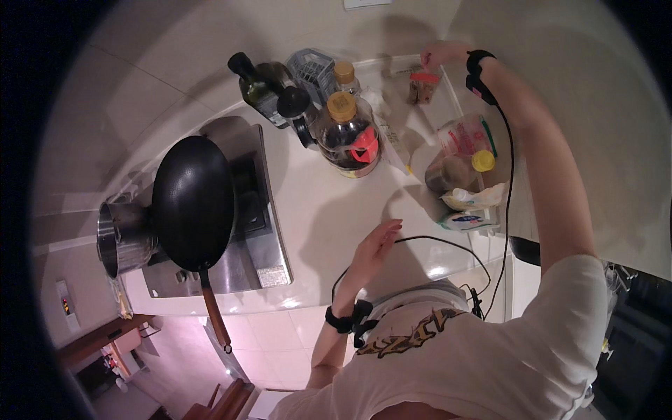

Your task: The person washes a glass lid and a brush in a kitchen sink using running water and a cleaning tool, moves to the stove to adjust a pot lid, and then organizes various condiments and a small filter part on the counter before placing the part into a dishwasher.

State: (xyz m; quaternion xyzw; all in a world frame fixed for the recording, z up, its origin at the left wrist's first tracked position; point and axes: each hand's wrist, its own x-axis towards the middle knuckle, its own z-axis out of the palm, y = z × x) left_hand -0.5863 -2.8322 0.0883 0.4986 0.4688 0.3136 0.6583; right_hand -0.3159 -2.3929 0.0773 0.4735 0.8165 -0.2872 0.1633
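At the far back corner of the counter, my right hand pinches the top edge of a small clear packet with a red band and brown contents. My left hand is over the counter near its front edge, fingers apart and holding nothing. Nearer to me than the packet are a clear bag with red print, a jar lying down, a yellow cap and soft packets. A large dark-filled bottle with a tan cap stands left of them.
On the left, a black wok with a wooden handle and a steel pot are at the cooktop. A green glass bottle, a black-lidded jug and a grey basket stand behind. A black cable hangs from my right wrist.
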